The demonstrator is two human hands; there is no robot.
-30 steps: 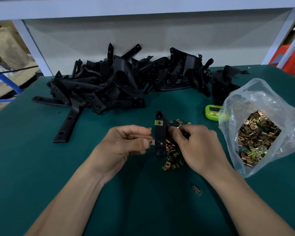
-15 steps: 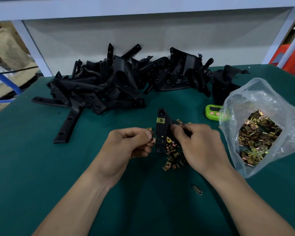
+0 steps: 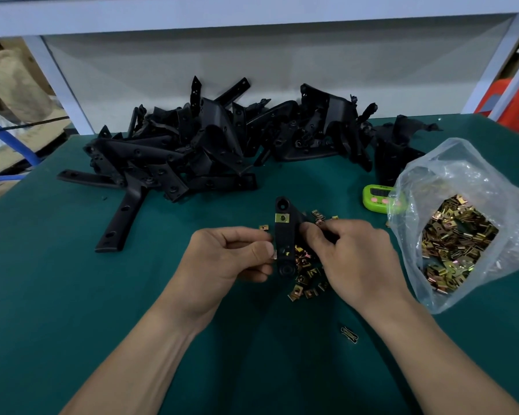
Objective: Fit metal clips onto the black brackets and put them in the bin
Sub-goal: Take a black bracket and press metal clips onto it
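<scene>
Head view: the right grip (image 3: 354, 259) closes round the black bracket (image 3: 285, 235), holding it upright over the middle of the surface (image 3: 72, 295), probably so the left grip (image 3: 228, 256) can pinch a metal clip (image 3: 274, 253) against its left edge. One fitted clip (image 3: 281, 218) sits near its top. Loose clips (image 3: 304, 277) lie beneath; the clip bag (image 3: 462, 181) crowds the right edge and spare brackets (image 3: 192, 151) the far edge. No bin shows.

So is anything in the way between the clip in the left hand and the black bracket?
Nothing visible. The left hand pinches the clip right against the lower left edge of the bracket; the right hand grips the bracket from the other side. The loose clips lie on the table, out of the path.
</scene>
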